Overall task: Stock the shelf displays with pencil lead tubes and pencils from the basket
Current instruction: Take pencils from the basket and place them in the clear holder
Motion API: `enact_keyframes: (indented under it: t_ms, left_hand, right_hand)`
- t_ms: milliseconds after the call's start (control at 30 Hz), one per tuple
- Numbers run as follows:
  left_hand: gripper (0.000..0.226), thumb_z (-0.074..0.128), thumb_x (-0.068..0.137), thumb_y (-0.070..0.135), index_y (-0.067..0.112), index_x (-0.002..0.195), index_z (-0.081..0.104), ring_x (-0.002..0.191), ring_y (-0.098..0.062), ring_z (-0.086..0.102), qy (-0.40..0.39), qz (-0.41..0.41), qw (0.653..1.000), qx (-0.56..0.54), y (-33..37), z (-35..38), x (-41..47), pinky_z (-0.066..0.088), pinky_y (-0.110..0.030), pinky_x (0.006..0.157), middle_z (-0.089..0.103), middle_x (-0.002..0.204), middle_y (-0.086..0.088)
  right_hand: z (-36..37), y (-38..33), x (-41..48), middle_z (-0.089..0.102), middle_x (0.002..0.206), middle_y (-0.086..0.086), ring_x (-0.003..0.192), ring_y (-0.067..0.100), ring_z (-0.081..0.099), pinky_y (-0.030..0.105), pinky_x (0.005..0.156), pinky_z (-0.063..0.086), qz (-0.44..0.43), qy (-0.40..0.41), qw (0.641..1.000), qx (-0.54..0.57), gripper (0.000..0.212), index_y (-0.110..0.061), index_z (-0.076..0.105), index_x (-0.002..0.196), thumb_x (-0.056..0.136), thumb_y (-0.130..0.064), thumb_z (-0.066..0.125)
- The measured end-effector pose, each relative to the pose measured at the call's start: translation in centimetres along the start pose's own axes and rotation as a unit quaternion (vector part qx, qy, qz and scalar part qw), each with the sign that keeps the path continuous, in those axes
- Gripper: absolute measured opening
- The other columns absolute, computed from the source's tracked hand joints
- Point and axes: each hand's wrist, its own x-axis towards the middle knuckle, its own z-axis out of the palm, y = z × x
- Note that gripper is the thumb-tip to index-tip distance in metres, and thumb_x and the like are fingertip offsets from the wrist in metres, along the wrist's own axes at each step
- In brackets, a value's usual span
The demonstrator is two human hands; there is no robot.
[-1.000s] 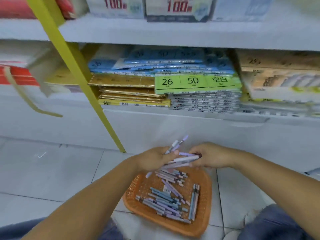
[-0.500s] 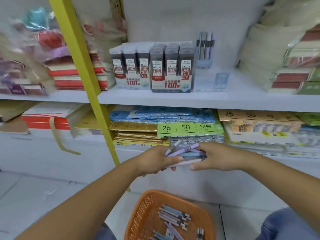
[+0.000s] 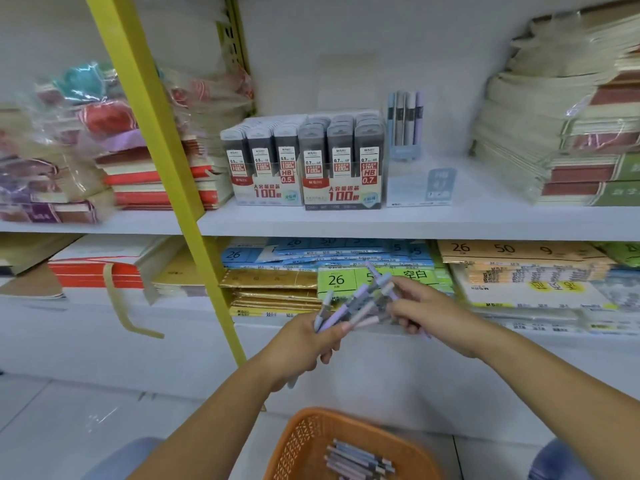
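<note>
**Pencils lifted clear of the basket, shelf now ahead**

A second ago my hands were low over the orange basket [image 3: 308,441], gathering. Now they are raised in front of the lower shelf, and the bundle of pencils [image 3: 360,304] has come up with them. My left hand [image 3: 304,344] is curled round the bundle's lower ends. My right hand [image 3: 429,317] pinches the upper part between thumb and fingers, so both hands are closed on the pencils. I judge the picking-up done and the placing next.

The pencils are slim, smooth plastic barrels in pale lilac, blue and grey. They fan out a little instead of lying square, so they could slip unless I line them up. More of them lie in the basket, which is stiff open-mesh plastic.

On the white shelf board [image 3: 346,221] above stand the lead tubes [image 3: 308,161], dark flat cases packed upright in two glossy printed boxes. Just beside these, to the right, is the pencil stand [image 3: 420,187] of clear plastic. It holds only a few upright pencils at the back, so there is room.
</note>
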Motion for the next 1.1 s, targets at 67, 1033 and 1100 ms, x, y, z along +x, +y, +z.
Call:
enact_keyframes:
  t_ms: [67,1033,1100]
  left_hand:
    - [0.035,0.062,0.095,0.046,0.016,0.077,0.061,0.055,-0.012,0.047,0.022,-0.003,0.999,-0.049,0.0,-0.8,-0.1,0.038,-0.021,0.049,0.056,0.057,0.005]
    - [0.04,0.054,0.096,0.049,0.015,0.092,0.077,0.045,-0.006,0.041,0.191,0.169,0.937,-0.24,18.2,-2.8,1.2,0.033,-0.019,0.042,0.052,0.055,0.006]
    - [0.043,0.054,0.097,0.048,0.013,0.087,0.076,0.045,-0.006,0.043,0.209,0.179,0.93,-0.245,19.4,-3.6,2.0,0.035,-0.02,0.042,0.052,0.058,0.003]
  right_hand:
    - [-0.1,-0.2,0.1,0.055,0.066,-0.005,0.056,0.008,0.049,0.021,0.052,0.04,0.019,-0.004,1.0,0.024,0.037,-0.032,0.062,0.119,0.095,-0.007,0.048]
    - [-11.7,-17.3,0.1,0.074,0.089,0.009,0.077,0.018,0.071,0.023,0.069,0.057,-0.302,0.276,0.908,0.09,0.016,-0.021,0.059,0.099,0.099,-0.008,0.049]
    - [-14.0,-18.9,1.7,0.073,0.091,0.002,0.078,0.014,0.069,0.024,0.069,0.054,-0.306,0.3,0.903,-0.017,0.02,-0.028,0.057,0.096,0.099,-0.009,0.051]
